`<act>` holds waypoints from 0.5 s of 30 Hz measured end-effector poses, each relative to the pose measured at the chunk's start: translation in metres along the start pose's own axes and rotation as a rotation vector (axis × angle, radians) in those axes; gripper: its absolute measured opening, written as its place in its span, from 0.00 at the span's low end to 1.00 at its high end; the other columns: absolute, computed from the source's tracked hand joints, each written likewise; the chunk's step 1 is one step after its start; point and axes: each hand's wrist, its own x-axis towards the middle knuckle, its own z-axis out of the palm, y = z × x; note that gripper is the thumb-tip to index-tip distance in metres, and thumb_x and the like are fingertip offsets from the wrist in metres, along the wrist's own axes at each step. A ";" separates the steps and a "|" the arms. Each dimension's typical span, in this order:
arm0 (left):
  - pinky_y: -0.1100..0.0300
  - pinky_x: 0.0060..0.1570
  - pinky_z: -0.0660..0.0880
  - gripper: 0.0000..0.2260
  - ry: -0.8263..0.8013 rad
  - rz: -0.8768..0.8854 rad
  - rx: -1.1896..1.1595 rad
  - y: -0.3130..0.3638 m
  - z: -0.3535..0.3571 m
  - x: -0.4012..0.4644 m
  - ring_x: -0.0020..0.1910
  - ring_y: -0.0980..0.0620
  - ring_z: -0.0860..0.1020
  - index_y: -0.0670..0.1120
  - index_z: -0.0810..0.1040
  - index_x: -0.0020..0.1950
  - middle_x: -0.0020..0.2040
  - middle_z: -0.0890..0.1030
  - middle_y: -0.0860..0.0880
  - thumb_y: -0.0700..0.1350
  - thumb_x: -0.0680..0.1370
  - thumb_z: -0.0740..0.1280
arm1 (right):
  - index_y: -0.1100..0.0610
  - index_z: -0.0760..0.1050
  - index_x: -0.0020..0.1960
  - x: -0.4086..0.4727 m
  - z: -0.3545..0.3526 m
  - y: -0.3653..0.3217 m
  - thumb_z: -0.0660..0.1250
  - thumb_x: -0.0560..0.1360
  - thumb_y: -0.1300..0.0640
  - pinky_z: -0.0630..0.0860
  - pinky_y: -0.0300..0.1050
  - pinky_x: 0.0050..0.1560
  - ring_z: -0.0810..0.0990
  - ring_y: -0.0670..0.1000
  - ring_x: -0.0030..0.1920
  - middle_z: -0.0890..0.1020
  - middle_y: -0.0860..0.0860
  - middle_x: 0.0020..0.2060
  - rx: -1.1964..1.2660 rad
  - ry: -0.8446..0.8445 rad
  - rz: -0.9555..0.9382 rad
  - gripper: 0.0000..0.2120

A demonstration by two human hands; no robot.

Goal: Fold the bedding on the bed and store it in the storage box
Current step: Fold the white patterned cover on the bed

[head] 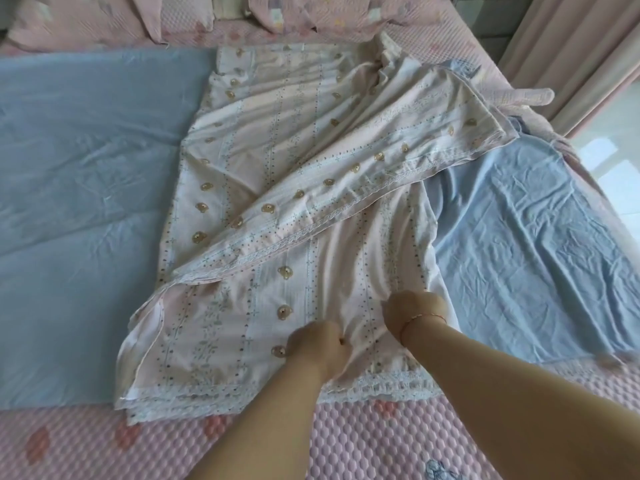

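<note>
A pink-and-white bear-print sheet [263, 188] lies partly folded across the middle of the bed, running from 12 o'clock down to 6 o'clock, with its upper right corner flapped back over itself along a lace edge that slants from 3 o'clock toward 8 o'clock. It rests on a pale blue sheet [69, 168] that shows at 9 o'clock and again at 4 o'clock. Both hands work at the near end of the printed sheet. The left hand [317, 348], at 6 o'clock, has its fingers curled tight and pinches a fold of the fabric. The right hand [414, 311], just beside it toward 5 o'clock and wearing a thin bracelet, likewise grips bunched cloth with bent fingers. Pink pillows [104, 19] sit at 12 o'clock, and the quilted pink mattress pad [104, 445] lies along the near edge.
</note>
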 end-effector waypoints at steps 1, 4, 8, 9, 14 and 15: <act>0.55 0.50 0.75 0.14 0.123 0.012 0.095 -0.002 -0.008 0.008 0.47 0.47 0.78 0.45 0.78 0.51 0.50 0.80 0.45 0.53 0.81 0.57 | 0.54 0.77 0.58 0.005 -0.004 -0.003 0.51 0.81 0.50 0.73 0.46 0.46 0.80 0.54 0.53 0.81 0.51 0.52 0.036 0.056 -0.029 0.17; 0.47 0.73 0.57 0.21 0.242 -0.098 0.212 -0.022 -0.026 0.044 0.73 0.43 0.61 0.51 0.66 0.72 0.76 0.62 0.43 0.52 0.79 0.57 | 0.48 0.63 0.71 0.018 -0.008 -0.021 0.52 0.80 0.43 0.67 0.53 0.66 0.65 0.54 0.71 0.67 0.50 0.70 0.110 0.142 -0.247 0.21; 0.54 0.48 0.73 0.15 0.134 -0.107 0.046 -0.022 -0.022 0.059 0.51 0.43 0.77 0.47 0.75 0.54 0.58 0.79 0.42 0.53 0.81 0.53 | 0.54 0.73 0.62 0.030 -0.015 -0.039 0.48 0.81 0.43 0.75 0.51 0.55 0.77 0.55 0.57 0.78 0.52 0.57 0.041 -0.113 -0.196 0.22; 0.55 0.45 0.71 0.15 0.180 -0.088 0.078 -0.018 -0.020 0.058 0.48 0.44 0.77 0.46 0.75 0.49 0.53 0.80 0.43 0.52 0.81 0.53 | 0.56 0.75 0.55 0.032 -0.015 -0.040 0.48 0.82 0.44 0.76 0.48 0.48 0.79 0.55 0.51 0.80 0.52 0.51 0.033 -0.052 -0.171 0.22; 0.45 0.73 0.55 0.24 0.135 -0.063 0.233 -0.028 -0.009 0.062 0.76 0.43 0.57 0.50 0.62 0.75 0.78 0.59 0.47 0.57 0.81 0.52 | 0.46 0.60 0.73 0.031 0.003 -0.044 0.52 0.80 0.45 0.63 0.55 0.69 0.61 0.52 0.73 0.63 0.48 0.73 0.117 0.015 -0.341 0.22; 0.47 0.68 0.65 0.20 0.100 -0.023 0.186 -0.033 -0.007 0.057 0.70 0.43 0.67 0.49 0.71 0.69 0.72 0.69 0.46 0.55 0.81 0.53 | 0.46 0.62 0.72 0.026 0.007 -0.043 0.52 0.80 0.49 0.65 0.56 0.68 0.64 0.52 0.72 0.65 0.49 0.71 0.099 -0.071 -0.319 0.20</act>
